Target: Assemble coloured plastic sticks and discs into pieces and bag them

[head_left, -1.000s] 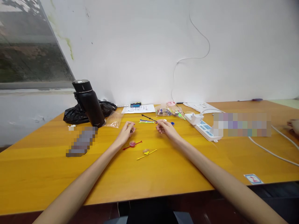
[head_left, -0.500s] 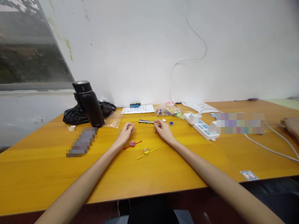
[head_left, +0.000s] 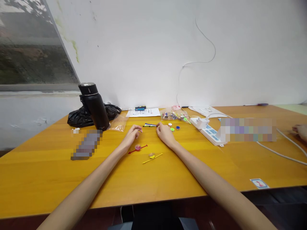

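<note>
Both my arms reach over a yellow wooden table. My right hand has its fingers closed at the near end of a small bundle of thin coloured sticks, a black one among them. My left hand rests curled on the table just left of it; whether it holds anything is hidden. Nearer me lie a red stick with a pink disc and a yellow stick with a yellow disc. Small round caps, white, green and blue, sit right of my right hand.
A black flask and a black bag stand at the back left. A clear bag of coloured parts, papers, a screwdriver and a white power strip with cables lie behind. Another person's hand shows at the right edge.
My right hand has lowered the black stick from a raised tilt onto the other sticks and slid slightly left. A green cap now shows where the hand was.
</note>
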`<state>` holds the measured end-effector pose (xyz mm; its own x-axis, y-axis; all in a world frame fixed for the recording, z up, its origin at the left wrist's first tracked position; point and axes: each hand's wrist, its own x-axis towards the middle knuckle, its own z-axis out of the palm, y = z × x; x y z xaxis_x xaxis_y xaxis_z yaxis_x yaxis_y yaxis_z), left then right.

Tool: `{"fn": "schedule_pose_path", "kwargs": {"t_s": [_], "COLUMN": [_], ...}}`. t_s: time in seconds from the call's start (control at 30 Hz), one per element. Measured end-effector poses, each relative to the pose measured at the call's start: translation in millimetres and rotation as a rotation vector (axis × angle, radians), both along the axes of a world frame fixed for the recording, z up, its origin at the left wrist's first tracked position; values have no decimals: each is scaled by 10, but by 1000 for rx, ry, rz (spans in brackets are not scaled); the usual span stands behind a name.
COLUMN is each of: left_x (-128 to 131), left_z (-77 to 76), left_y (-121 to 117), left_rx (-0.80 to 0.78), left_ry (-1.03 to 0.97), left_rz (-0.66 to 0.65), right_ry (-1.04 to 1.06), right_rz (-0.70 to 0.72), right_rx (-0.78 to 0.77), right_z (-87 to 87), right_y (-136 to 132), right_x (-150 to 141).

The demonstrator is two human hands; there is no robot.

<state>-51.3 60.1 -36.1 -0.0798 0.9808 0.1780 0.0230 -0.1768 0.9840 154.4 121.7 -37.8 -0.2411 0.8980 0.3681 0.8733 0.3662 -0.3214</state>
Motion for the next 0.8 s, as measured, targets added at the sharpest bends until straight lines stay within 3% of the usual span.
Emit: {"fn": "schedule_pose_path", "kwargs": {"t_s": [0.13, 0.27, 0.43, 0.6, 0.8], "left_x": [16, 27, 67, 107, 148], "left_z": [-56, -64, 16, 85, 142], "left_y": [17, 15, -47, -103, -169], "left_rx": [-13, -4, -32, -80, -55], "left_ry": [-47, -31, -148, -290, -250], "left_rz": [10, 22, -133, -257, -320], "right_ry": [46, 174, 193, 300, 344], "right_rz": [13, 117, 216, 482, 637], "right_rx": [1, 39, 31, -51, 20], "right_z": [9, 30, 116, 199, 242], "right_y": [5, -33, -167, -346, -511], "right_x": [12, 40, 27, -62, -126]}}
